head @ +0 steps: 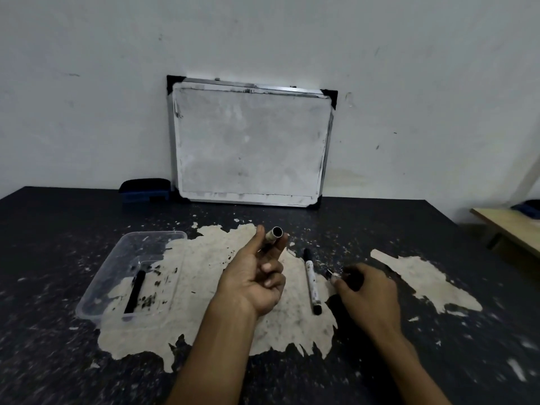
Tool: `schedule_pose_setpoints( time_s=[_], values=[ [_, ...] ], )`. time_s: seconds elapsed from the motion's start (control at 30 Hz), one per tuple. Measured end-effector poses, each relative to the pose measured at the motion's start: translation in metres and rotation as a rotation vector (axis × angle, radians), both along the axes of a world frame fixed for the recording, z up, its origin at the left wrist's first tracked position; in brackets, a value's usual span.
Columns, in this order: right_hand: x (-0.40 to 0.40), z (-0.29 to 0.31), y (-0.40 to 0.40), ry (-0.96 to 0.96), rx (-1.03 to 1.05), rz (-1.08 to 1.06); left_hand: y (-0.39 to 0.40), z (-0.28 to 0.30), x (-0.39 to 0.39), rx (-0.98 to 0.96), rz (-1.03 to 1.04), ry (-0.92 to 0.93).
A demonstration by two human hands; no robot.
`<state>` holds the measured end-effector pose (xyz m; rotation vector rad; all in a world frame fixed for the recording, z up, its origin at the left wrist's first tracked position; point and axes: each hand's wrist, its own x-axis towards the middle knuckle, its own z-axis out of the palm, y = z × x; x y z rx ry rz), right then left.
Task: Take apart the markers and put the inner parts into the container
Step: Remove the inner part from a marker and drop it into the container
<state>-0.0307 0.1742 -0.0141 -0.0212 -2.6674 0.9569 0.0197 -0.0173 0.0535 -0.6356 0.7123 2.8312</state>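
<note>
Head view: an empty marker barrel (273, 235) is pinched upright by the left hand (254, 276), open end up. A dark marker piece (333, 274) is clenched in the right hand (368, 293). A black inner part (135, 291) lies in the clear container (96, 302) at left; a whole marker (312, 280) lies between the hands.

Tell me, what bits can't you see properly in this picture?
- Head view: the right hand is blurred; what it grips is unclear.
- The left hand covers most of the marker tube; its inside is dark.
- The container smudges are too small to identify.
</note>
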Motion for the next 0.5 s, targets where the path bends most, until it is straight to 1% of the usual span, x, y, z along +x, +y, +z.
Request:
schedule_pose_setpoints(
  time_s=[0.07, 0.1, 0.13, 0.2, 0.27, 0.33, 0.4, 0.5],
  values=[
    [-0.001, -0.002, -0.005, 0.002, 0.083, -0.017, 0.002, -0.002, 0.000, -0.002, -0.007, 0.003],
    [0.000, -0.002, -0.007, 0.017, 0.093, -0.019, 0.003, -0.003, 0.000, -0.006, -0.012, 0.007],
    [0.001, -0.001, -0.008, 0.043, 0.064, -0.013, 0.004, -0.003, -0.001, -0.016, -0.017, 0.013],
    [0.004, 0.005, -0.007, 0.133, -0.087, 0.031, 0.006, -0.005, -0.001, -0.056, -0.018, 0.030],
    [0.013, 0.019, -0.008, 0.246, -0.242, 0.090, 0.008, -0.006, -0.002, -0.116, 0.001, 0.047],
    [0.027, 0.037, -0.015, 0.389, -0.327, 0.185, 0.010, -0.007, -0.004, -0.169, 0.046, 0.054],
    [0.040, 0.054, -0.024, 0.506, -0.356, 0.294, 0.013, -0.008, -0.005, -0.205, 0.086, 0.056],
    [0.049, 0.068, -0.034, 0.610, -0.302, 0.382, 0.016, -0.009, -0.006, -0.218, 0.106, 0.061]
  ],
)
